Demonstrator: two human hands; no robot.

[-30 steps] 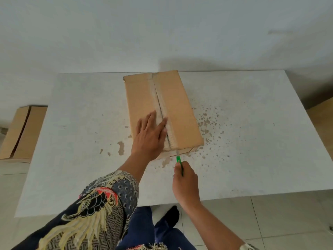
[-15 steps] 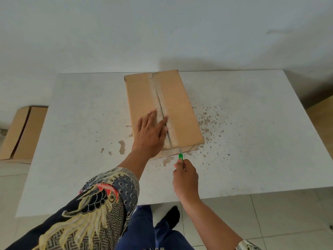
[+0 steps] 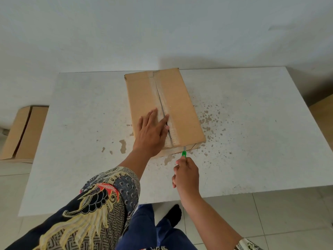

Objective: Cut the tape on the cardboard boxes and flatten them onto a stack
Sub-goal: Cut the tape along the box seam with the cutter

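Your left hand (image 3: 153,134) presses flat on the box (image 3: 180,112); your right hand (image 3: 186,175) grips the green cutter (image 3: 183,153) just below its slit top seam (image 3: 163,105); near-end tape and flattening remain.

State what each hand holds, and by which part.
Right hand grips the green cutter by its handle's rear. Left hand holds nothing, pressing flat on the cardboard box.
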